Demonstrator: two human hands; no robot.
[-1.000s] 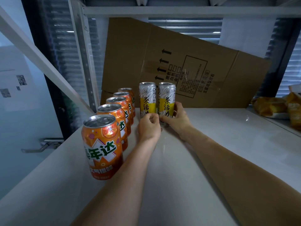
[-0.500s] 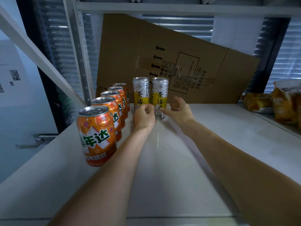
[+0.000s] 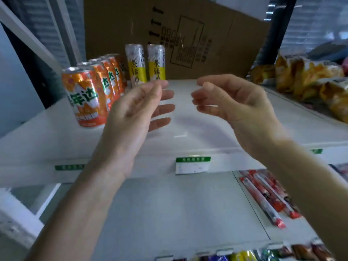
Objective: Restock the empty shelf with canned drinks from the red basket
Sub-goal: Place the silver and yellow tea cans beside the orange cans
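— Above the shelf (image 3: pixel 188 117), in front of the cans: both hands, empty?

— Empty. Left hand (image 3: pixel 131 112) raised over the shelf's front half, fingers (image 3: pixel 162 108) straight and loosely spread, pointing right, gripping nothing. Right hand (image 3: pixel 231 102) level with it, fingers (image 3: pixel 201 98) slackly bent toward the left, also gripping nothing. Fingertips of the two near each other, not touching.

— And the drinks?

— Standing upright on the shelf's left part. Orange cans (image 3: pixel 86 97) in a single row running from near the front edge back toward the cardboard (image 3: pixel 216 34); nearest one sharp, the rest overlapping behind it, count hard to tell from the blur. Just right of the row's far end, two tall yellow-and-silver cans (image 3: pixel 146 65), side by side, close to the cardboard sheet leaning at the back.

— Any contact with the hands?

— None. Left fingertips overlapping the bases of the tall cans in view, yet well forward of them. Nearest orange can just left of the left hand, apart from it.

— Red basket?

— Out of view.

— Elsewhere?

— Yellow snack bags (image 3: pixel 310 80) piled at the right end of the shelf. Green-topped price tag (image 3: pixel 192 165) clipped on the shelf's front edge, between the wrists. Lower shelf (image 3: pixel 169 213) beneath, with red-wrapped sticks (image 3: pixel 267 196) lying at its right side. Coloured packets (image 3: pixel 263 256) along the bottom edge, blurred.
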